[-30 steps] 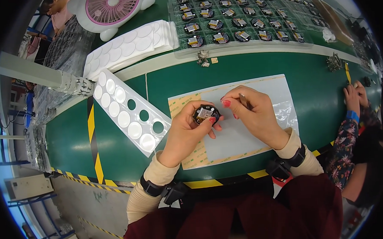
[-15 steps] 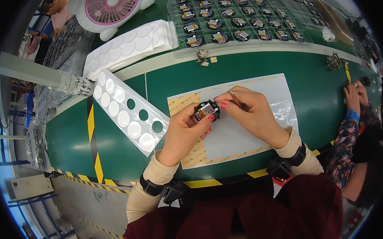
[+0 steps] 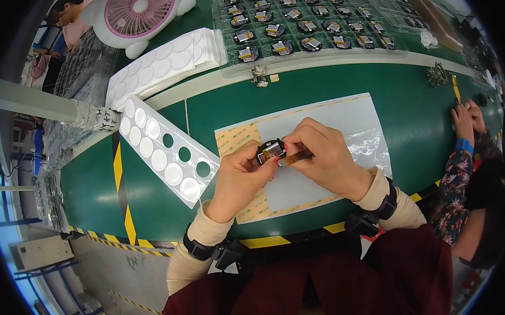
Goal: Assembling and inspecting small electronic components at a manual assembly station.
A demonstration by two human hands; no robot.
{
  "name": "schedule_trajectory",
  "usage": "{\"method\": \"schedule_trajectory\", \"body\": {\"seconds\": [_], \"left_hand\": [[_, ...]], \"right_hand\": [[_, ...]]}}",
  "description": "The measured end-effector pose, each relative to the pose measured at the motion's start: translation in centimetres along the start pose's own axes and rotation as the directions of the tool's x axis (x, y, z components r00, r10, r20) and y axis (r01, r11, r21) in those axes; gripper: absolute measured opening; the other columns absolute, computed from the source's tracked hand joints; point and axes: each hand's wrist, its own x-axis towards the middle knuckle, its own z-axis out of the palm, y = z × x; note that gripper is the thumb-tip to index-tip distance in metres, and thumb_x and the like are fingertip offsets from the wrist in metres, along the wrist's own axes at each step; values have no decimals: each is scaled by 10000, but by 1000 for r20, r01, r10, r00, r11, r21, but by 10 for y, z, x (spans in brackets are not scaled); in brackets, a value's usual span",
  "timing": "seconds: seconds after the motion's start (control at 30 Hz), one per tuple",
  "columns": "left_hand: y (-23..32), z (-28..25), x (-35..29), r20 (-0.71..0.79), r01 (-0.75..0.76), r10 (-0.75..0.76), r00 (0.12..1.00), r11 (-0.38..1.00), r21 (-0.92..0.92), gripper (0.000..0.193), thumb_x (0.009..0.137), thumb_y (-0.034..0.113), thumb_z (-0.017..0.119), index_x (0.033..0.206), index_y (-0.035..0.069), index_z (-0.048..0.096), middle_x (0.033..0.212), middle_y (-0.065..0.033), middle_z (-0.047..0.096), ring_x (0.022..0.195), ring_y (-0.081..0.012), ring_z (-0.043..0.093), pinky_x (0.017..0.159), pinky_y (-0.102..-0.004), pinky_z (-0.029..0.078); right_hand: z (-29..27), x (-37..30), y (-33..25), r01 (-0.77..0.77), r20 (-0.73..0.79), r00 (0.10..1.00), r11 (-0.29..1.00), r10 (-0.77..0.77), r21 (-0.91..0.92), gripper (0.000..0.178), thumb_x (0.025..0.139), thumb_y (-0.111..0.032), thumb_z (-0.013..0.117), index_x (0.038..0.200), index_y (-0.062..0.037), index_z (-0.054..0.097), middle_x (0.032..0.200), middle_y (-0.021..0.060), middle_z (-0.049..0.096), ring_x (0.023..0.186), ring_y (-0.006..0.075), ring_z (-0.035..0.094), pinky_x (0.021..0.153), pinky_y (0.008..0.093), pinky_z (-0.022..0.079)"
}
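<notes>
Green tabletop (image 3: 96, 184), striped tape (image 3: 264, 242) along front edge. Tray (image 3: 265, 50) of round units (image 3: 310, 43) past the far edge. Pale sheet (image 3: 299, 192) mid-tabletop, reaching close to the front edge; sticker sheet (image 3: 176, 162) angled on its left. Left grip (image 3: 239, 178): closed, thumb and fingers pinching the left side of the module (image 3: 270, 150). Right grip (image 3: 331, 162): closed on a thin brown tool (image 3: 295, 157), fingertips at the right rim, contact hard to tell. Module sits between both grips, above the pale sheet's left part; round, no long axis. Key relation: tool's near end at module's lower-right rim, its axis roughly along the front edge.
</notes>
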Motion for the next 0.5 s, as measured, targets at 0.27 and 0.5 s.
{"method": "schedule_trajectory", "body": {"seconds": [0.27, 0.5], "left_hand": [[7, -2, 1, 99, 257, -237, 967, 882, -396, 102, 822, 20, 550, 915, -10, 580, 794, -32, 577, 593, -63, 503, 503, -194, 392], [5, -9, 3, 61, 272, -283, 957, 803, -530, 107, 833, 26, 534, 926, -4, 578, 787, -34, 576, 583, -77, 501, 494, -198, 387]], "right_hand": [[-2, 3, -5, -189, 8, 981, 935, 195, 299, 106, 697, 65, 584, 772, 5, 538, 710, 30, 510, 592, 66, 493, 521, 179, 409], [-11, 4, -13, -206, 144, 976, 902, 162, 380, 60, 738, 36, 562, 792, 11, 551, 730, 26, 525, 607, 50, 455, 513, 168, 359]]}}
